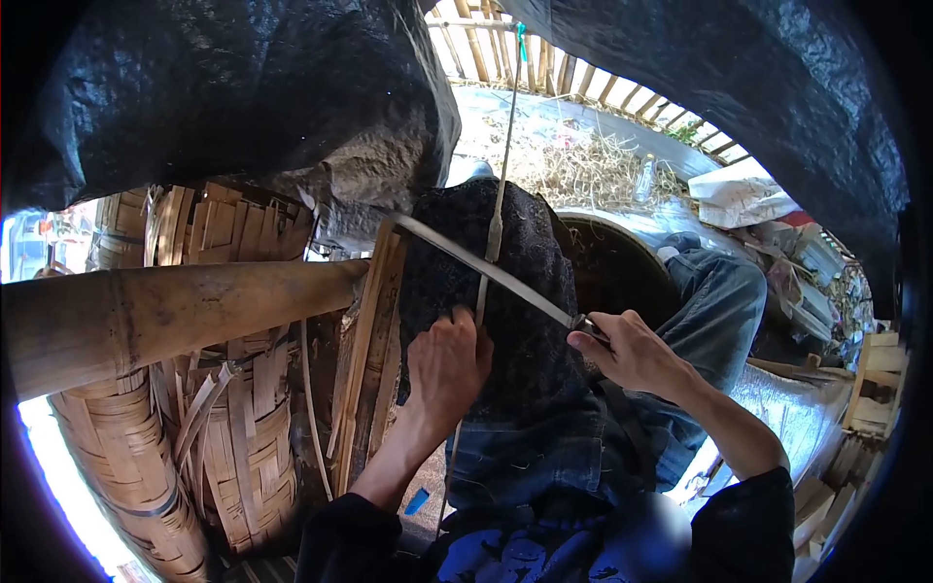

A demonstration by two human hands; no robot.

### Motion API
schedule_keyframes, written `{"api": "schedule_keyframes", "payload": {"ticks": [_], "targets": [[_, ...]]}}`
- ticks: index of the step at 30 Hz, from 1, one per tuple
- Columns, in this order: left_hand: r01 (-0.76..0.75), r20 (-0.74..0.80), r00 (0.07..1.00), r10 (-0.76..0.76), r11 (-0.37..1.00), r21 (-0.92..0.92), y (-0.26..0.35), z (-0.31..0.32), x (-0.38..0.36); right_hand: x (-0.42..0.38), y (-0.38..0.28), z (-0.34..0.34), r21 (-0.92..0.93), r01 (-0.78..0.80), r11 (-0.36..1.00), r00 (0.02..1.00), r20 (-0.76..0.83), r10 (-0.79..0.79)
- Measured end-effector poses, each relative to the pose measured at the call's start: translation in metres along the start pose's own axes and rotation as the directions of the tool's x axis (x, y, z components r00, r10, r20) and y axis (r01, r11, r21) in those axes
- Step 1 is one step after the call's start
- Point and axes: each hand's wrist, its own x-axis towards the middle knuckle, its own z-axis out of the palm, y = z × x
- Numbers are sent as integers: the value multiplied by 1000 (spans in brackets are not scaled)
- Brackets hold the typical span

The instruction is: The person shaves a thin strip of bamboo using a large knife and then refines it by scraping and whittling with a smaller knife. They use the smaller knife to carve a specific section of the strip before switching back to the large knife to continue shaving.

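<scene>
My right hand (637, 354) is closed around the handle of a knife. The long, narrow blade (530, 295) points up and to the left and crosses a thin bamboo strip (506, 160). That strip runs lengthwise over a dark patterned cloth (442, 233) spread on my leg. Just below the crossing, my left hand (445, 356) grips the strip with curled fingers. Its lower end trails past my wrist toward my lap. A bit of green material (521, 42) shows near the strip's far end.
At left, a thick bamboo pole (185, 306) juts in above tall woven bamboo baskets (126, 466). Black plastic sheeting (243, 87) hangs overhead. Beyond my knees are a round tub (622, 255), bamboo shavings (593, 167), a clear bottle (645, 179) and a slatted fence (583, 78).
</scene>
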Motion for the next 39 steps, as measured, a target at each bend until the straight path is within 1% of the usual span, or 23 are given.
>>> {"api": "schedule_keyframes", "payload": {"ticks": [2, 4, 5, 6, 7, 8, 9, 10, 11, 12, 13, 14, 16, 20, 23, 25, 26, 28, 29, 31, 35, 37, 39], "targets": [[-7, -7, 1000, 7, 1000, -13, -7, 3, 2, 0, 1, -4, -15, 54, 998, 998, -13, -55], [-29, -63, 998, 9, 943, -332, -17, 6, -1, -4, 1, -8, -29, 96, 995, 995, -26, -97], [-32, -65, 998, 11, 943, -332, -16, 6, -3, -5, 1, -11, -30, 106, 994, 994, -10, -107], [171, 106, 985, -135, 807, -566, -14, 5, -5, -6, 1, -13, -32, 118, 993, 993, 6, -117], [378, 305, 926, -224, 585, -717, -13, 5, -7, -6, 1, -13, -33, 119, 992, 993, 4, -119], [377, 304, 926, -224, 586, -717, -13, 6, -9, -7, 0, -12, -39, 113, 993, 994, 6, -113], [465, 406, 883, -237, 318, -826, -15, 9, -10, -7, 0, -11, -46, 108, 993, 994, 8, -108], [520, 504, 836, -216, 23, -854, -16, 11, -12, -8, 1, -11, -47, 112, 993, 994, 9, -112], [518, 501, 837, -220, 22, -855, -16, 11, -15, -9, 3, -11, -36, 116, 993, 993, 6, -116], [541, 588, 790, -172, -255, -801, -17, 11, -18, -10, 4, -11, -25, 119, 993, 993, 4, -118], [529, 658, 747, -99, -511, -678, -17, 12, -22, -12, 3, -12, -24, 120, 992, 993, 10, -120], [524, 656, 748, -103, -515, -678, -16, 14, -26, -15, -1, -16, -40, 94, 995, 995, 41, -92], [577, 655, 746, 117, -605, -549, -13, 19, -32, -18, -3, -20, -61, 73, 995, 995, 75, -68], [623, 683, 721, 115, -540, -566, -10, 19, -30, -24, -3, -25, -38, 119, 992, 991, 58, -117], [605, 668, 742, 62, -492, -626, -5, 14, -29, -25, -1, -29, -72, 116, 991, 990, 87, -110], [634, 713, 700, -19, -443, -634, 1, 8, -26, -24, 1, -30, -103, 104, 989, 990, 101, -94], [634, 710, 704, -15, -439, -637, -2, 11, -25, -22, 4, -30, -126, 114, 986, 989, 107, -101], [625, 663, 742, 95, -456, -634, -11, 19, -24, -20, 6, -30, -154, 122, 981, 988, 110, -106], [623, 660, 745, 98, -456, -635, -11, 21, -23, -20, 5, -28, -139, 120, 983, 987, 123, -103], [635, 704, 710, -9, -423, -646, -6, 18, -21, -19, 10, -26, -141, 124, 982, 984, 145, -104], [600, 701, 712, -43, -481, -639, -5, 21, -23, -24, 9, -25, -93, 118, 989, 987, 124, -106], [606, 694, 714, 93, -578, -546, -12, 22, -23, -26, 6, -26, -22, 59, 998, 994, 94, -57], [615, 717, 695, 54, -562, -554, -5, 20, -20, -25, 8, -28, -38, 50, 998, 994, 100, -46]]}}
